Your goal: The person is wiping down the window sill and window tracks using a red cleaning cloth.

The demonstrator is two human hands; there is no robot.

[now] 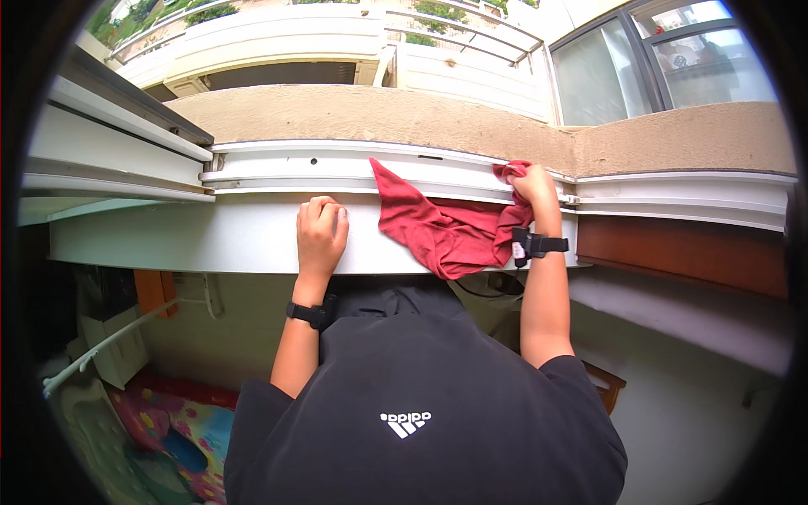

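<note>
A red cloth (435,230) lies draped over the white window track (341,165) and hangs down over the sill (246,233). My right hand (530,183) grips a bunched end of it at the right end of the track, near the frame's corner. The rest of the cloth spreads to the left, with one pointed corner lying on the track. My left hand (322,230) rests on the white sill just below the track, left of the cloth and apart from it, its fingers curled; nothing shows in it. Both wrists wear black straps.
A sliding window sash (120,151) stands at the left. Beyond the track are a rough concrete ledge (379,113), outdoor units and metal railings (467,31). A white rod (113,344) and a flowered fabric (196,429) are below left. A brown panel (682,255) is at the right.
</note>
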